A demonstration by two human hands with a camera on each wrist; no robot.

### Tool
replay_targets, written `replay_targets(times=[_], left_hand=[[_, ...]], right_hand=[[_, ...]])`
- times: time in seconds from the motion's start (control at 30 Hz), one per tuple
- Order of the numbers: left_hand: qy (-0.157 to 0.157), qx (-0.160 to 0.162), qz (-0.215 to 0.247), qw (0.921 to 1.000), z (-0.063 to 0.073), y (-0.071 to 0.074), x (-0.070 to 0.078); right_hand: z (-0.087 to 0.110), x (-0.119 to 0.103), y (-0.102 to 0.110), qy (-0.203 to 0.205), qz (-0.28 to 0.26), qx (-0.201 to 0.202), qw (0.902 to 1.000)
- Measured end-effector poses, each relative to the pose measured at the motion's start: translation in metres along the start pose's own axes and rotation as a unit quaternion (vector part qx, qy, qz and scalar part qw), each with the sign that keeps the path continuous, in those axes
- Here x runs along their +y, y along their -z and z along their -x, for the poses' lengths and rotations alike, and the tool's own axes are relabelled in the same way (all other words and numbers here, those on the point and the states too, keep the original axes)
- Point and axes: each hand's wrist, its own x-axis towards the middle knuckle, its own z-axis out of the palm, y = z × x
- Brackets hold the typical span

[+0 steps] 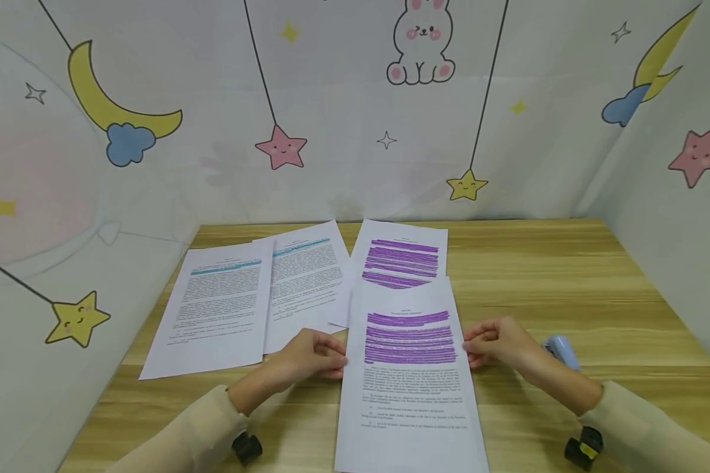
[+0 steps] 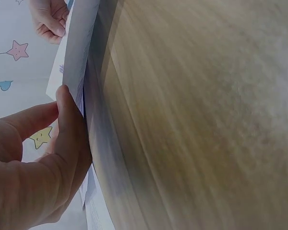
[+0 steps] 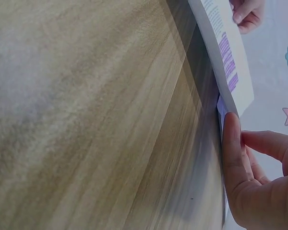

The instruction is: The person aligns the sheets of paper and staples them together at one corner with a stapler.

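Note:
A printed sheet with purple highlighting (image 1: pixel 411 394) is held by its two side edges, its near part raised off the table in the wrist views. My left hand (image 1: pixel 315 355) pinches the left edge between thumb and fingers. At the right edge, my right hand (image 1: pixel 499 343) pinches the paper the same way. Behind it lies another purple-highlighted sheet (image 1: pixel 405 238), its lower part covered by the held one. In the left wrist view the paper's edge (image 2: pixel 79 52) meets the thumb and fingertips; the right wrist view shows the same at its paper edge (image 3: pixel 216 52).
Two sheets with blue highlighting lie overlapping at the left, the front one (image 1: pixel 213 328) partly covering the rear one (image 1: pixel 304 289). A light blue stapler-like object (image 1: pixel 562 351) sits behind the right wrist. A patterned cloth (image 1: pixel 343 85) hangs behind the wooden table (image 1: pixel 538 276).

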Motion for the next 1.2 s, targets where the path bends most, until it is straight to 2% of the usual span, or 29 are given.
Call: replay_targets(times=[0.53, 1.2], left_hand=[[0.008, -0.005, -0.007, 0.9999, 0.002, -0.001, -0.004], [0.001, 0.012, -0.034, 0.9994, 0.003, -0.001, -0.009]], right_hand=[[0.003, 0.014, -0.001, -0.01, 0.004, -0.005, 0.9999], [0.0, 0.012, 0.0, -0.003, 0.007, -0.029, 0.9996]])
